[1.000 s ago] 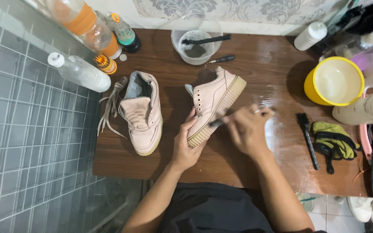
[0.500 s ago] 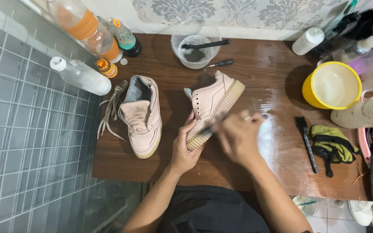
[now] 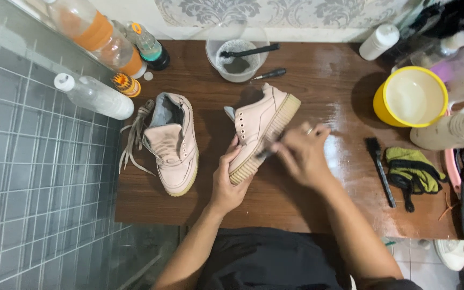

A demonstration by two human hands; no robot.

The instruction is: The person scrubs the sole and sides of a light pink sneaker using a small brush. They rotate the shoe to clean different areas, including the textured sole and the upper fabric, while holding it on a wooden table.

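Pale pink shoe [image 3: 259, 126], tipped on its side mid-table [image 3: 328, 80], left hand [image 3: 229, 180] gripping its toe end while right hand [image 3: 302, 153], blurred, is closing on a small brush working the ribbed sole edge; steadying firmly and brushing along the ribs is serving best.

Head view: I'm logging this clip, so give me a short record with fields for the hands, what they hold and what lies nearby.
left hand: grips the toe end of the tilted pink shoe
right hand: blurred, against the shoe's sole edge; tool unclear
second shoe: flat on the table, laces loose
bowl: clear, brush inside
yellow bowl: at right
black brush: beside a green cloth
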